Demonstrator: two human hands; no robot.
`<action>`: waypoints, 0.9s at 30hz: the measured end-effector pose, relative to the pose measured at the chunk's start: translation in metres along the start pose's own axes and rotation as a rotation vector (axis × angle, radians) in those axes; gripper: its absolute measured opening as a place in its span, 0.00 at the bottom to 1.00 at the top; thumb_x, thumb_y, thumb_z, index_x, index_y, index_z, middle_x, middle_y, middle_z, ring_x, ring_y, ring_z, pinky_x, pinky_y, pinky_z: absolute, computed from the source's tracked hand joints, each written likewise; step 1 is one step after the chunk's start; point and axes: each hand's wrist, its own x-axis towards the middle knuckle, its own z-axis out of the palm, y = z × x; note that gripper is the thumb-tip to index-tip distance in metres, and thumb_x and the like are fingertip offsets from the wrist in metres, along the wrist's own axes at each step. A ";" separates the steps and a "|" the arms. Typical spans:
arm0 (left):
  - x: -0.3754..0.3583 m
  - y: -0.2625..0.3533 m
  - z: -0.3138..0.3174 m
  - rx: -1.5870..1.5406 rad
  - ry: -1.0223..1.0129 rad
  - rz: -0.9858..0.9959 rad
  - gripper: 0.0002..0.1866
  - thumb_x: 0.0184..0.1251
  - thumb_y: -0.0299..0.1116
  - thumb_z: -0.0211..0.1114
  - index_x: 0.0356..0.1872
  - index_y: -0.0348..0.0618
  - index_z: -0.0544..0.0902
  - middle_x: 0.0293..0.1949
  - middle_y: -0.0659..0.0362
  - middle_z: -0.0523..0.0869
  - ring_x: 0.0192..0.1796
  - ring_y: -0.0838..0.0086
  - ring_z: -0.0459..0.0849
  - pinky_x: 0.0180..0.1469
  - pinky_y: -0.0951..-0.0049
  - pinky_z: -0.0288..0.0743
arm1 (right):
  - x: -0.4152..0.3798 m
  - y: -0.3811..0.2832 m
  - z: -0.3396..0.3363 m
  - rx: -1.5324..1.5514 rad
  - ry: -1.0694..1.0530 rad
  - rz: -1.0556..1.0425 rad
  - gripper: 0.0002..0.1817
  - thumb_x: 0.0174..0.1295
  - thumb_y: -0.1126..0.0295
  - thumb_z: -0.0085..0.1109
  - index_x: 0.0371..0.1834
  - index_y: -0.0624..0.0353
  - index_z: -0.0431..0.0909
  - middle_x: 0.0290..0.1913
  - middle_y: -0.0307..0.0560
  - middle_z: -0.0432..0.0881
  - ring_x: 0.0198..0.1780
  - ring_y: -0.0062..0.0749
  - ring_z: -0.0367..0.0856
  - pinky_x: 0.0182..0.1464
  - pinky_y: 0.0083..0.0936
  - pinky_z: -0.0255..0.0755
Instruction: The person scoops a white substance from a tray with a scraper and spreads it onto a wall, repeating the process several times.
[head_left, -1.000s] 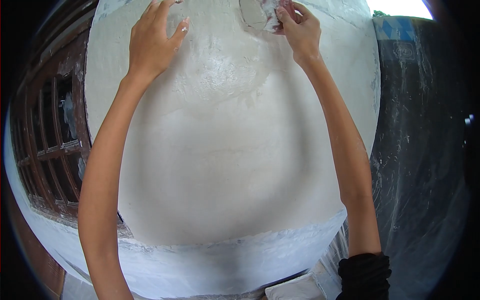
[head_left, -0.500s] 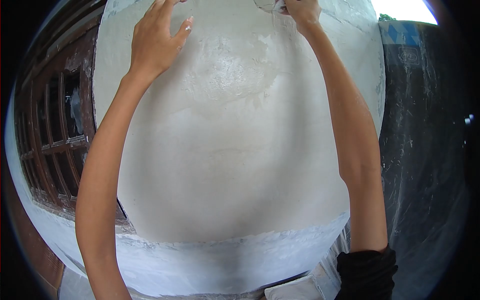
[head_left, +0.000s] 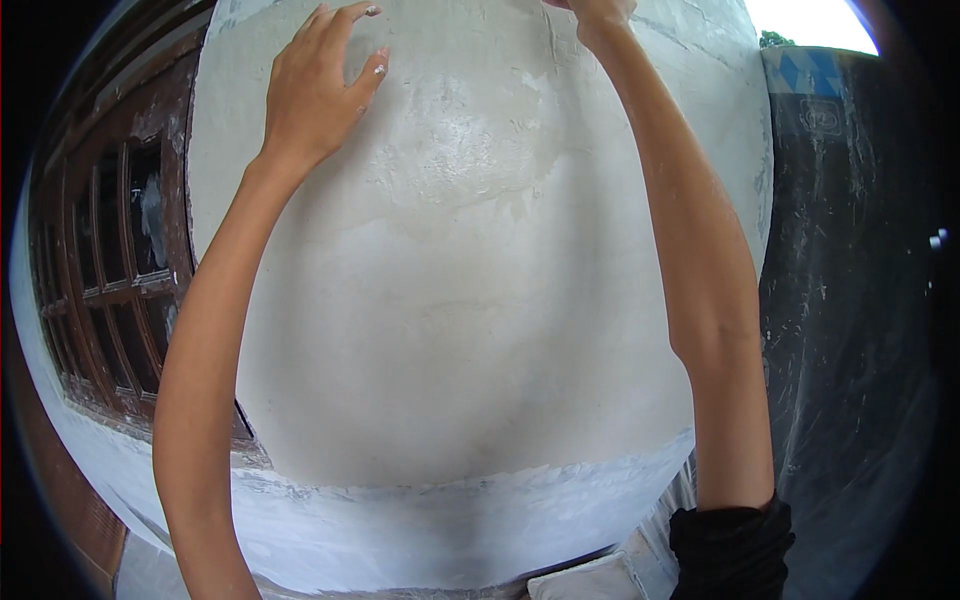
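Observation:
A pale plastered wall (head_left: 440, 330) fills the middle of the view, with a wet, shiny patch of plaster (head_left: 455, 150) in its upper part. My left hand (head_left: 312, 100) is raised in front of the wall at the upper left, open, fingers apart and slightly bent. White paste sticks to its thumb and a fingertip. At the top edge my right hand (head_left: 601, 12) is close to the wall, mostly cut off. Its fingers look closed, but what they hold is outside the view; half a second ago a flat, paste-smeared piece showed there.
Left of the wall is a dark brown wooden window frame (head_left: 125, 295) with panes. A dark, streaked sheet (head_left: 835, 300) with a blue-patterned top band (head_left: 805, 72) hangs at the right. Bluish-white coating (head_left: 420, 525) covers the wall's base; a pale object (head_left: 590, 580) lies below.
My right hand has moved up and slightly left, taking the flat piece out of view. My left hand has shifted slightly right and down, with more of its fingers showing.

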 end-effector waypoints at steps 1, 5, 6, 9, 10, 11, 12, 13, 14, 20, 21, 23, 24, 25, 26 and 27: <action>0.004 0.014 -0.010 -0.019 -0.102 -0.125 0.27 0.71 0.44 0.59 0.68 0.50 0.69 0.68 0.50 0.72 0.76 0.52 0.60 0.76 0.50 0.53 | -0.003 0.006 0.007 0.001 -0.094 -0.055 0.19 0.65 0.66 0.64 0.52 0.70 0.82 0.37 0.53 0.87 0.28 0.28 0.85 0.29 0.27 0.83; 0.004 0.017 -0.013 -0.060 -0.190 -0.192 0.28 0.69 0.39 0.61 0.67 0.43 0.67 0.68 0.43 0.70 0.76 0.47 0.59 0.76 0.48 0.52 | -0.004 0.016 -0.009 -0.245 0.033 0.008 0.15 0.66 0.65 0.63 0.46 0.69 0.84 0.32 0.51 0.86 0.27 0.26 0.83 0.28 0.27 0.81; 0.003 0.017 -0.015 -0.060 -0.189 -0.192 0.28 0.69 0.39 0.61 0.67 0.43 0.67 0.68 0.43 0.70 0.76 0.47 0.59 0.76 0.48 0.52 | -0.005 0.011 -0.019 -0.187 0.106 0.042 0.14 0.66 0.66 0.63 0.44 0.69 0.84 0.31 0.51 0.86 0.27 0.25 0.83 0.28 0.27 0.80; 0.001 0.019 -0.019 -0.061 -0.214 -0.196 0.28 0.69 0.39 0.61 0.67 0.43 0.67 0.68 0.44 0.70 0.76 0.47 0.59 0.76 0.47 0.51 | -0.012 0.006 -0.022 -0.071 0.094 -0.008 0.14 0.66 0.66 0.62 0.45 0.68 0.84 0.33 0.50 0.86 0.27 0.26 0.83 0.28 0.26 0.80; 0.000 0.019 -0.017 -0.053 -0.216 -0.186 0.28 0.69 0.39 0.61 0.67 0.43 0.68 0.67 0.44 0.70 0.76 0.47 0.59 0.76 0.47 0.51 | -0.017 0.006 -0.018 0.016 0.037 -0.029 0.14 0.66 0.67 0.62 0.46 0.68 0.83 0.34 0.49 0.87 0.28 0.27 0.83 0.28 0.26 0.80; -0.001 0.020 -0.015 -0.046 -0.216 -0.177 0.28 0.69 0.39 0.61 0.67 0.43 0.68 0.67 0.44 0.70 0.76 0.47 0.59 0.76 0.47 0.51 | -0.020 0.015 -0.009 0.054 -0.063 -0.011 0.15 0.65 0.67 0.63 0.49 0.68 0.83 0.36 0.51 0.87 0.30 0.29 0.84 0.30 0.28 0.81; -0.001 0.022 -0.014 -0.048 -0.218 -0.176 0.28 0.69 0.39 0.61 0.67 0.43 0.68 0.67 0.44 0.70 0.76 0.47 0.59 0.76 0.47 0.51 | -0.029 0.016 -0.006 -0.086 -0.073 -0.023 0.15 0.65 0.67 0.63 0.48 0.68 0.83 0.36 0.52 0.87 0.32 0.28 0.85 0.31 0.28 0.81; 0.000 0.023 -0.014 -0.058 -0.229 -0.181 0.28 0.69 0.39 0.61 0.67 0.43 0.68 0.67 0.44 0.70 0.76 0.47 0.59 0.76 0.47 0.52 | -0.031 0.017 -0.011 -0.165 -0.032 0.019 0.15 0.65 0.66 0.63 0.47 0.68 0.84 0.35 0.52 0.88 0.31 0.28 0.85 0.30 0.28 0.81; 0.000 0.023 -0.015 -0.064 -0.236 -0.189 0.28 0.69 0.40 0.61 0.67 0.43 0.68 0.67 0.44 0.70 0.76 0.47 0.59 0.76 0.48 0.52 | -0.031 0.015 -0.016 -0.241 0.005 0.058 0.15 0.65 0.66 0.63 0.46 0.68 0.84 0.35 0.52 0.88 0.31 0.28 0.86 0.29 0.28 0.81; 0.001 0.015 -0.020 -0.052 -0.192 -0.161 0.27 0.68 0.39 0.62 0.67 0.45 0.68 0.66 0.45 0.71 0.75 0.48 0.60 0.76 0.49 0.53 | -0.016 0.007 -0.035 -0.043 0.152 -0.022 0.14 0.66 0.69 0.61 0.49 0.68 0.83 0.35 0.52 0.87 0.27 0.29 0.85 0.28 0.27 0.82; 0.001 0.017 -0.018 -0.053 -0.192 -0.162 0.27 0.68 0.39 0.62 0.67 0.45 0.68 0.66 0.45 0.71 0.75 0.48 0.60 0.76 0.49 0.53 | -0.023 0.004 -0.022 -0.039 0.095 -0.052 0.16 0.66 0.69 0.62 0.51 0.70 0.82 0.36 0.51 0.87 0.27 0.28 0.84 0.27 0.26 0.81; 0.000 0.023 -0.011 -0.059 -0.155 -0.233 0.27 0.68 0.39 0.62 0.66 0.45 0.69 0.66 0.46 0.72 0.75 0.48 0.61 0.76 0.49 0.53 | -0.041 -0.009 0.007 -0.028 -0.020 0.022 0.16 0.65 0.68 0.62 0.51 0.70 0.82 0.34 0.50 0.87 0.28 0.28 0.85 0.28 0.27 0.80; -0.002 0.020 -0.005 -0.057 -0.152 -0.232 0.27 0.68 0.39 0.62 0.66 0.45 0.69 0.66 0.46 0.72 0.75 0.48 0.61 0.76 0.49 0.53 | -0.043 -0.004 0.021 0.003 -0.069 -0.002 0.16 0.65 0.68 0.62 0.51 0.69 0.82 0.33 0.51 0.87 0.27 0.30 0.85 0.31 0.28 0.80; -0.004 0.016 0.003 -0.082 -0.094 -0.169 0.26 0.70 0.43 0.60 0.67 0.50 0.70 0.67 0.51 0.73 0.76 0.52 0.62 0.75 0.50 0.54 | -0.048 -0.003 0.036 -0.016 -0.070 -0.031 0.17 0.65 0.67 0.62 0.51 0.69 0.82 0.33 0.52 0.87 0.27 0.30 0.86 0.31 0.28 0.80; -0.006 0.011 0.009 -0.105 -0.036 -0.106 0.25 0.72 0.47 0.58 0.67 0.56 0.71 0.68 0.56 0.74 0.76 0.55 0.63 0.74 0.52 0.55 | -0.049 -0.003 0.046 -0.040 -0.121 -0.041 0.18 0.65 0.66 0.61 0.52 0.68 0.82 0.34 0.55 0.88 0.30 0.35 0.87 0.35 0.32 0.81; -0.006 0.013 0.007 -0.101 -0.036 -0.105 0.25 0.72 0.47 0.58 0.67 0.56 0.71 0.68 0.56 0.74 0.76 0.55 0.63 0.74 0.52 0.55 | -0.049 0.002 0.052 -0.116 -0.059 -0.119 0.17 0.64 0.67 0.60 0.50 0.68 0.82 0.34 0.56 0.88 0.33 0.38 0.88 0.38 0.34 0.81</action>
